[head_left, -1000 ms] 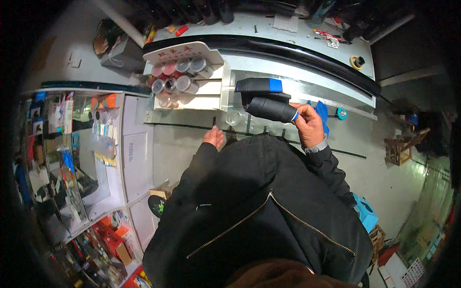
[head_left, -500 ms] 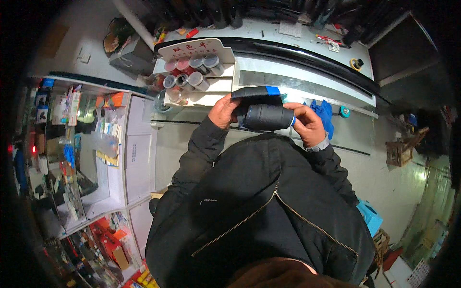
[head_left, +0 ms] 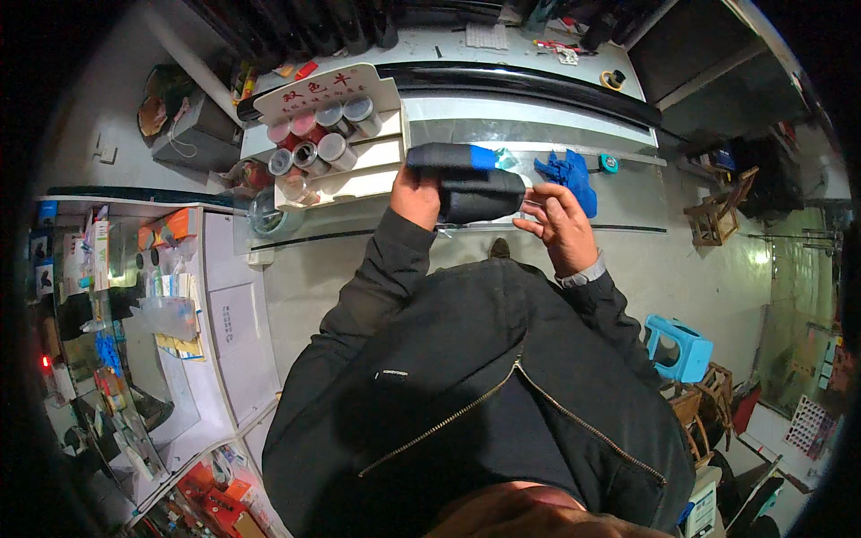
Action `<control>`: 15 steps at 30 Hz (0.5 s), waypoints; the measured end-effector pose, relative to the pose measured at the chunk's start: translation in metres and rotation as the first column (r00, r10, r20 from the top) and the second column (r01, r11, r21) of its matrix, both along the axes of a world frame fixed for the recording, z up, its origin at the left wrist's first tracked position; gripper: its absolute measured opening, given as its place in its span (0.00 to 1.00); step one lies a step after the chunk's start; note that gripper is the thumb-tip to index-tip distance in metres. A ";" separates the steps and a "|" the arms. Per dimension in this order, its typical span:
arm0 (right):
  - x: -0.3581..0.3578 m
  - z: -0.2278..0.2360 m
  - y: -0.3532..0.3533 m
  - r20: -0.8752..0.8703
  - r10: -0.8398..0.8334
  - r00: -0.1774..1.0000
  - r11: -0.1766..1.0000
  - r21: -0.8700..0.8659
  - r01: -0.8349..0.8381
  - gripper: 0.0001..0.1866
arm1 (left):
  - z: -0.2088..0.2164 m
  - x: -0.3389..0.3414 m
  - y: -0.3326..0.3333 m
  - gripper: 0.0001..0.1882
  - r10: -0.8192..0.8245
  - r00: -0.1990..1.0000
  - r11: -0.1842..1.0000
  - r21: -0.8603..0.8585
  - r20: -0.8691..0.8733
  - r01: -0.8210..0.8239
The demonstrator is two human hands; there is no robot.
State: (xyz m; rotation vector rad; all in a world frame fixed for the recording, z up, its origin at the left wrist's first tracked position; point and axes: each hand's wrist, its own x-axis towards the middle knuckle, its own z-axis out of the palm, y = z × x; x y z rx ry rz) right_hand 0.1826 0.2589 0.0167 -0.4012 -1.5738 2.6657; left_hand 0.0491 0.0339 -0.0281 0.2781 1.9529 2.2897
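Left hand [head_left: 415, 201]: clamped on black-and-blue bundle [head_left: 482, 199] | right hand [head_left: 565, 235]: at its end, grip unclear

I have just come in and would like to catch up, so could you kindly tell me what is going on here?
A person is handling a black item with a blue patch. The left hand holds it by its left end, while the fingers of the right hand are at its other end; whether they touch it is hard to tell. A blue cloth lies to the right, and a white stand bearing lidded jars is to the left.
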 end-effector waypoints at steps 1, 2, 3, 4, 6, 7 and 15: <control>-0.002 -0.002 -0.003 0.059 -0.017 0.998 1.000 0.011 0.016 0.19 | -0.001 0.006 0.003 0.16 0.037 0.999 0.999 -0.039 -0.027 -0.038; -0.005 -0.004 -0.005 0.114 -0.030 0.993 0.999 0.019 0.028 0.22 | 0.000 0.010 0.002 0.19 -0.033 0.991 0.997 -0.074 -0.132 0.023; -0.008 -0.006 -0.005 0.087 0.067 0.994 0.998 -0.005 -0.067 0.26 | 0.002 0.015 0.001 0.16 -0.097 0.979 0.995 -0.026 -0.180 0.094; -0.012 -0.008 -0.006 0.135 0.118 0.984 0.982 0.134 -0.136 0.27 | 0.002 0.017 0.003 0.15 -0.097 0.983 0.995 -0.033 -0.158 0.093; -0.017 -0.011 -0.008 0.081 0.270 0.959 0.929 0.238 -0.282 0.28 | 0.005 0.018 0.003 0.13 -0.031 0.985 0.999 -0.045 -0.170 0.024; -0.019 -0.012 -0.007 0.121 0.331 0.936 0.895 0.273 -0.352 0.30 | 0.006 0.017 0.003 0.12 0.020 0.986 0.997 -0.073 -0.166 -0.032; -0.016 0.007 0.019 -0.398 0.569 0.720 0.517 0.854 0.064 0.25 | 0.003 -0.007 0.001 0.23 0.161 0.882 0.916 0.265 0.443 -0.301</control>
